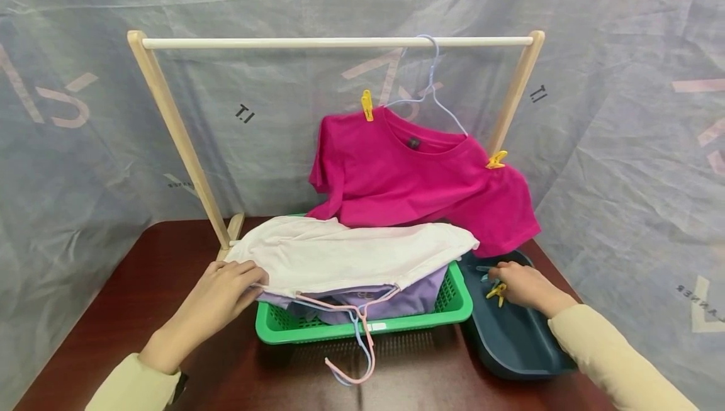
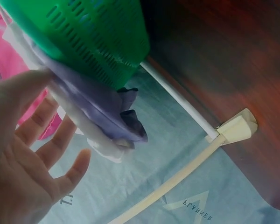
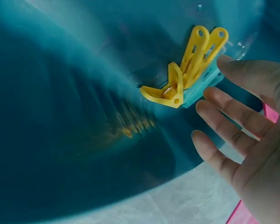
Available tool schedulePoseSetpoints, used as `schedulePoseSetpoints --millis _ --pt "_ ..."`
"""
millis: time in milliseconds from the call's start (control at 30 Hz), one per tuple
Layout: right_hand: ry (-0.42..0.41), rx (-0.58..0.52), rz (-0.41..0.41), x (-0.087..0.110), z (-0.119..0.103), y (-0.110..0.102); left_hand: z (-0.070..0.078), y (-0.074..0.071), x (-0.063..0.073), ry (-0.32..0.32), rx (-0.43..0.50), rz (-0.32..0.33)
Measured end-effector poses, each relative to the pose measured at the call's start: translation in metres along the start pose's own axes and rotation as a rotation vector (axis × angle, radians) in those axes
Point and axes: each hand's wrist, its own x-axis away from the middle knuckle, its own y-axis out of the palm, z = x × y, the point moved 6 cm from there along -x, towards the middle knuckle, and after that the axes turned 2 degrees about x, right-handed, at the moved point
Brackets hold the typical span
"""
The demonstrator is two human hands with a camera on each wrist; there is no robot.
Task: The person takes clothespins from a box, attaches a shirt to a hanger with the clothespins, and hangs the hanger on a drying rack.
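Note:
My left hand (image 1: 235, 285) grips the left edge of a white shirt (image 1: 340, 253), thumb on the near side and fingers behind the cloth in the left wrist view. That shirt lies over a purple garment (image 1: 416, 291) on a green basket (image 1: 464, 301). A pink hanger (image 1: 369, 342) and a blue hanger (image 1: 358, 329) stick out toward me from its lower edge, hooks over the table. My right hand (image 1: 523, 282) reaches into a dark blue basin (image 1: 510, 335), its fingers spread beside yellow clothespins (image 3: 193, 56) and a light blue clothespin (image 3: 207, 81).
Behind the basket stands a wooden rack with a white rail (image 1: 283, 43). A magenta T-shirt (image 1: 396, 178) hangs there on a blue hanger (image 1: 432, 77), with yellow clothespins (image 1: 367, 106) at both shoulders. Grey sheeting (image 1: 255, 146) covers the wall beyond the dark red table (image 1: 164, 272).

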Motion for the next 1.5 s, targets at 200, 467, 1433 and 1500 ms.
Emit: schedulePoseSetpoints --millis 200,467,1433,1500 --pt "-0.045 0.037 0.009 -0.003 -0.002 0.006 -0.001 -0.006 -0.001 -0.004 0.001 0.037" --pt "-0.074 0.079 0.036 -0.003 -0.004 0.008 -0.003 -0.017 -0.004 0.025 0.055 0.121" --pt "-0.221 0.12 0.084 -0.005 -0.019 0.02 -0.016 -0.036 -0.029 -0.144 0.105 0.286" --pt "-0.21 0.112 0.085 -0.006 -0.019 0.018 -0.017 -0.037 -0.031 -0.149 0.087 0.302"
